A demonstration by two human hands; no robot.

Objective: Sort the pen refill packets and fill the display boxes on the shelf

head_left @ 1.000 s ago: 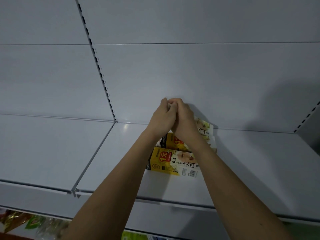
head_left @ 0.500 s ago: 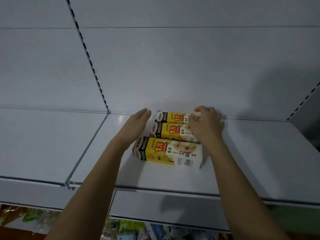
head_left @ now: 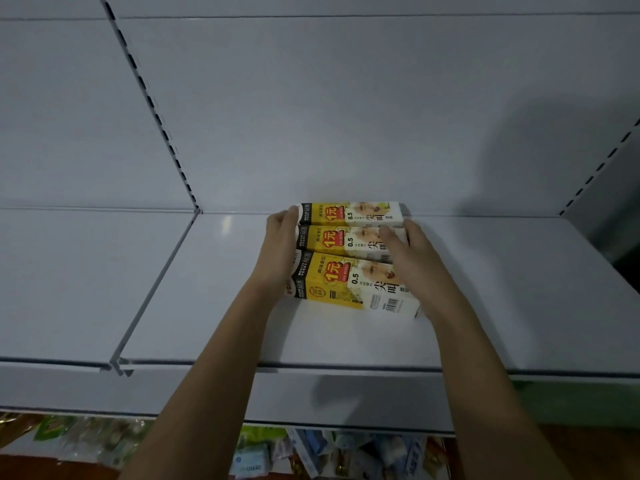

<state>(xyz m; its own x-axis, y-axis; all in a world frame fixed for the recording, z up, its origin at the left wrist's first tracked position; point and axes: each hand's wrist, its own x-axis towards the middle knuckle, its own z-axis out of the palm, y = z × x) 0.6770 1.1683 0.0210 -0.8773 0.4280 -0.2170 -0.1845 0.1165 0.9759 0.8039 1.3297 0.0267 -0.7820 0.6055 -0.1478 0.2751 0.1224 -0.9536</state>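
Note:
Three yellow-and-white display boxes lie side by side on the white shelf (head_left: 502, 306). The back box (head_left: 349, 213) sits against the rear panel, the middle box (head_left: 341, 240) is in front of it, and the front box (head_left: 349, 284) is nearest me. My left hand (head_left: 277, 251) presses flat with straight fingers against the left ends of the boxes. On the right, my right hand (head_left: 412, 258) rests over the ends of the middle and front boxes, fingers reaching onto the middle box. The right ends of those boxes are hidden under it.
The shelf's front edge (head_left: 346, 367) runs across below the boxes. A slotted upright (head_left: 152, 109) divides the back panel, with another white shelf (head_left: 69, 278) to the left. Assorted packaged goods (head_left: 311, 452) lie on a lower level.
Both hands came apart from a clasp at the back of the shelf and moved to either end of the boxes. The left hand now touches the box ends; the boxes sit squarer in a row.

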